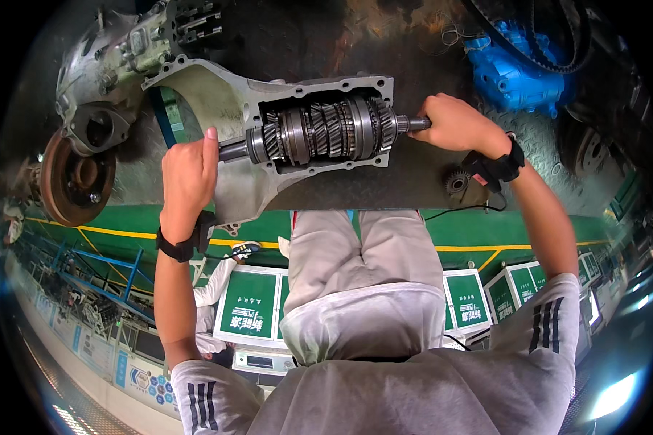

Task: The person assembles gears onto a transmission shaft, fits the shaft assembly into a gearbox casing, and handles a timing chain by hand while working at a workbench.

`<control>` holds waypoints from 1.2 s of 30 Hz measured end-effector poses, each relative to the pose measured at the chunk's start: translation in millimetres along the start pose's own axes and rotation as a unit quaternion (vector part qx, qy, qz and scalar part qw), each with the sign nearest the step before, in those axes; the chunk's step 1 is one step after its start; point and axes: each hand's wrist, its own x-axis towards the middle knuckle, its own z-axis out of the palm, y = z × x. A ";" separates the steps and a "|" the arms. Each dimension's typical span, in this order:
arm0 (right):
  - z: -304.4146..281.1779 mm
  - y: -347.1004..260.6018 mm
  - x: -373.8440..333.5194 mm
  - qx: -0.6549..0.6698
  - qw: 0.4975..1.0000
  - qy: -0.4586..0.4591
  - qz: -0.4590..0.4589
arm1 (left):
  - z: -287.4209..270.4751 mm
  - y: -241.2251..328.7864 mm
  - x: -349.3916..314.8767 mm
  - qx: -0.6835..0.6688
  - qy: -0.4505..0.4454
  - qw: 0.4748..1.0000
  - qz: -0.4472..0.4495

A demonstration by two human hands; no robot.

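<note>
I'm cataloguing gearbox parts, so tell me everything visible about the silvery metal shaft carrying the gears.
The silvery metal gear shaft looks like steel: a rod bearing closely stacked, slant-toothed gears and smoother rings, shiny with darker gaps. It runs left to right across the cavity of an open grey cast-metal housing, tilted slightly up rightward in the picture; whether it rests inside is unclear. The bare left hand grips its left end, the bare right hand its right.

Large white Chinese characters (244,324) are standing on a green panel (251,288), with smaller ones running above them. Similar white characters are showing on a second green panel (466,293). Blue hexagons (161,388) and blurring small print are marking a white board (149,378).
</note>
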 end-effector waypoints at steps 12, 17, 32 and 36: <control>59.2 -14.6 -29.1 -0.127 0.909 0.394 -0.041 | 2.0 -0.7 3.3 -0.043 0.003 0.999 -0.008; 30.6 -13.1 -18.0 -0.102 0.971 0.211 0.043 | 7.2 -4.6 4.7 -0.073 0.027 0.997 0.010; 129.8 -19.5 -12.0 -0.062 0.888 0.449 0.081 | 23.1 -38.9 17.1 0.075 0.086 0.964 0.242; 77.8 3.6 -16.2 0.063 0.985 0.156 0.024 | 23.1 -30.7 34.2 0.069 0.011 0.985 0.156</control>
